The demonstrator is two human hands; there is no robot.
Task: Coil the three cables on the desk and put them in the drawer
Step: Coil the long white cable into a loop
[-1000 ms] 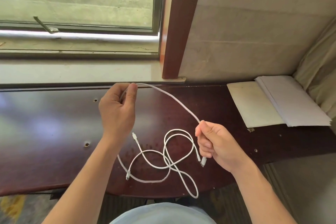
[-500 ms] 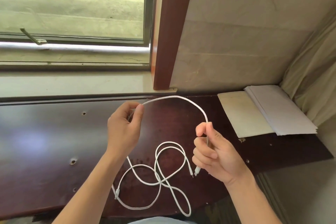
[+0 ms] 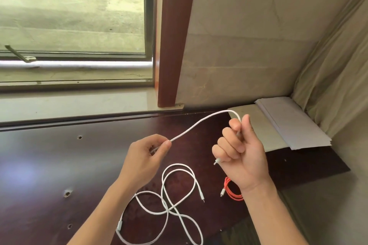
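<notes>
White cable [image 3: 201, 125], pinched by the left hand [image 3: 147, 157] and gripped in the right hand [image 3: 239, 153], now arches shorter as the hands close: first loop forming. Below them, loose cable [image 3: 179, 191] and an orange one [image 3: 232, 190] wait.

Two bare forearms, no sleeves visible

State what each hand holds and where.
Both hold one white cable: right hand grips it near its connector end; left hand pinches it farther along.
</notes>
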